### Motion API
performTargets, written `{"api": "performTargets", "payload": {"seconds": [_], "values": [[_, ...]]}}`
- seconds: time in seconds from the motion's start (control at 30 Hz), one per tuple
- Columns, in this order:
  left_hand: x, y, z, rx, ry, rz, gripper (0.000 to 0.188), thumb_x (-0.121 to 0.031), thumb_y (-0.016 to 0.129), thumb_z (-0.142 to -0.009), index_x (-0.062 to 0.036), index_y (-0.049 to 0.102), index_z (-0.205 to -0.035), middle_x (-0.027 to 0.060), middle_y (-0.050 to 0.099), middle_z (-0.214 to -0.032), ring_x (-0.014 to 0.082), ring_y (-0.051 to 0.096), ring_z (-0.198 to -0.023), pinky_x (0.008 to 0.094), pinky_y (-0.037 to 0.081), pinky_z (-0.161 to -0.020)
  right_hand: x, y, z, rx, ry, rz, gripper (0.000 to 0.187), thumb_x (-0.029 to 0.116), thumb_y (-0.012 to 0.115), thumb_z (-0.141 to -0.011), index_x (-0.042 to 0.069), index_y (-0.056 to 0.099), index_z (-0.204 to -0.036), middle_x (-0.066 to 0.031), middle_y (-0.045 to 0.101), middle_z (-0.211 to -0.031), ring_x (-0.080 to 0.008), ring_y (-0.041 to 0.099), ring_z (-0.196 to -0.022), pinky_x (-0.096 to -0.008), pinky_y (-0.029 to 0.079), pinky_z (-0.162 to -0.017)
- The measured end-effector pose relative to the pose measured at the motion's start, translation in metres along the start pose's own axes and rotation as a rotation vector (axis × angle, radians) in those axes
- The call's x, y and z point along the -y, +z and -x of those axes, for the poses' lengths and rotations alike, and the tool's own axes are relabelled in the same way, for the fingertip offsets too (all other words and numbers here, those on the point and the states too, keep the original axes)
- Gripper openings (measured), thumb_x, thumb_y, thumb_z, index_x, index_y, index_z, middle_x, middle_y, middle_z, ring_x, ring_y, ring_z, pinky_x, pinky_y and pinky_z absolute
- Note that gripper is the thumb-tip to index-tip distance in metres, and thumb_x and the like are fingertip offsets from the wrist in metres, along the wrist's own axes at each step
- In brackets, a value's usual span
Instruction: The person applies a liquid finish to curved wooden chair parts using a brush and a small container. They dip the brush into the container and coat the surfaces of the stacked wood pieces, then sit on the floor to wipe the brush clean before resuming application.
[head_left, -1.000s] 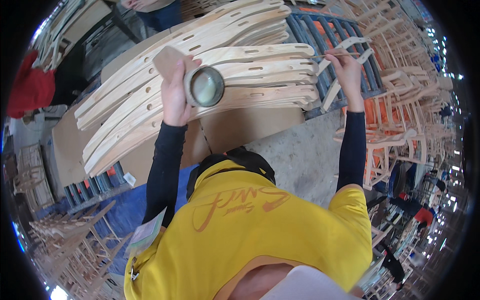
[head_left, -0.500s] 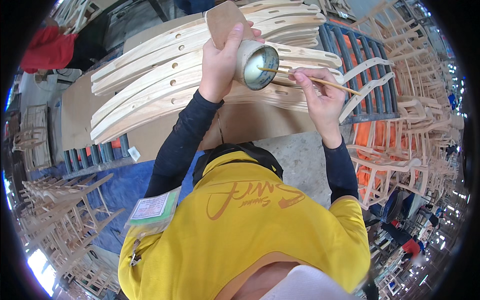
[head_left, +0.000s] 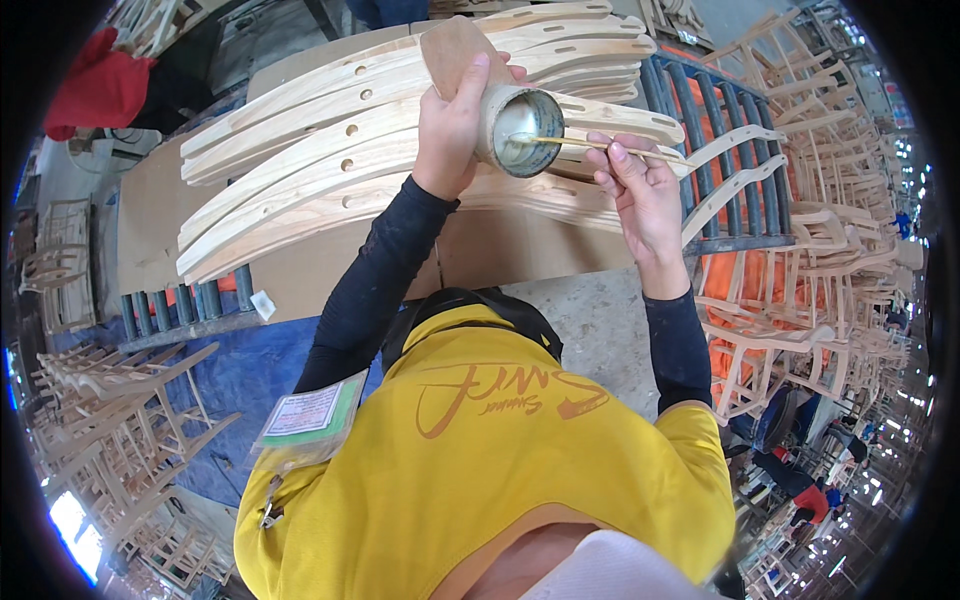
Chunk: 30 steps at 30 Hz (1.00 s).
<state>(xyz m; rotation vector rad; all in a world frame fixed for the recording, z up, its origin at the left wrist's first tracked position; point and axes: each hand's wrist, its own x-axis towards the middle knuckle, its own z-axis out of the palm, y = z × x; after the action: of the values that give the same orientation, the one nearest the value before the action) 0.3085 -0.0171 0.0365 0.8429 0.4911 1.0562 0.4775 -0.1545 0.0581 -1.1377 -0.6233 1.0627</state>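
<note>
My left hand is closed around a round, stained cup with pale whitish stuff inside, its mouth tipped toward my right. From the same grip a flat brown piece with rounded corners sticks up; whether it is joined to the cup I cannot tell. Between the thumb and fingers of my right hand is a thin wooden stick, its far end inside the cup's mouth. Below both hands lie curved, pale wooden slats in stacks, some with round holes and slots.
The slats rest on brown cardboard over a rack with dark bars. Two curved wooden pieces lie across the bars at right. Wooden chair frames crowd both sides. A person in red is at the far left.
The cup and my left hand have shifted slightly right and down. My right hand has turned, and the stick now lies more level, its tip still in the cup.
</note>
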Motion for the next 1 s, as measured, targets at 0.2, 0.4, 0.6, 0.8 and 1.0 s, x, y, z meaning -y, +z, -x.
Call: {"api": "performTargets", "payload": {"seconds": [0.2,0.4,0.6,0.8,1.0], "values": [[0.019,0.000,-0.011,-0.040,-0.026,0.038,0.039,-0.028,0.052,-0.105,0.0062,0.054,-0.123,0.0187,0.069,-0.108,0.0253,0.069,-0.099,0.0370,0.058,-0.087,-0.003,-0.025,-0.016,-0.013,0.124,0.064,0.018,0.018,0.065,-0.099,0.002,0.060,-0.105,-0.0176,0.072,-0.107,-0.0197,0.073,-0.090,-0.0260,0.058,-0.074],[0.034,0.005,-0.012,-0.066,-0.062,0.053,0.038,-0.027,0.053,-0.104,0.0068,0.056,-0.121,0.0182,0.070,-0.107,0.0234,0.068,-0.100,0.0352,0.057,-0.086,0.003,-0.036,-0.026,-0.015,0.041,0.029,0.020,0.020,0.065,-0.099,0.003,0.062,-0.110,-0.0152,0.072,-0.106,-0.0190,0.072,-0.091,-0.0257,0.058,-0.074],[0.031,-0.005,0.005,-0.122,-0.160,-0.039,0.041,-0.026,0.050,-0.105,0.0068,0.051,-0.130,0.0207,0.068,-0.114,0.0268,0.067,-0.106,0.0361,0.055,-0.093,0.040,-0.132,-0.087,-0.300,-0.471,0.645,0.021,0.018,0.067,-0.098,-0.001,0.063,-0.106,-0.0155,0.073,-0.098,-0.0177,0.073,-0.085,-0.0269,0.056,-0.072],[0.025,-0.018,0.025,-0.093,-0.248,-0.006,0.046,-0.028,0.046,-0.107,0.0070,0.044,-0.136,0.0234,0.063,-0.122,0.0335,0.064,-0.114,0.0429,0.053,-0.100,0.028,-0.183,-0.116,-0.455,-0.528,1.259,0.029,0.033,0.072,-0.092,0.004,0.069,-0.096,-0.0086,0.075,-0.079,-0.0184,0.074,-0.073,-0.0295,0.055,-0.066],[0.013,-0.018,0.044,-0.181,-0.245,-0.004,0.042,-0.028,0.050,-0.105,0.0059,0.050,-0.130,0.0213,0.067,-0.114,0.0316,0.068,-0.105,0.0413,0.057,-0.091,0.015,-0.197,-0.129,-0.491,-0.564,1.287,0.029,0.036,0.072,-0.091,0.007,0.071,-0.093,-0.0067,0.074,-0.076,-0.0214,0.073,-0.071,-0.0329,0.054,-0.064]]}}
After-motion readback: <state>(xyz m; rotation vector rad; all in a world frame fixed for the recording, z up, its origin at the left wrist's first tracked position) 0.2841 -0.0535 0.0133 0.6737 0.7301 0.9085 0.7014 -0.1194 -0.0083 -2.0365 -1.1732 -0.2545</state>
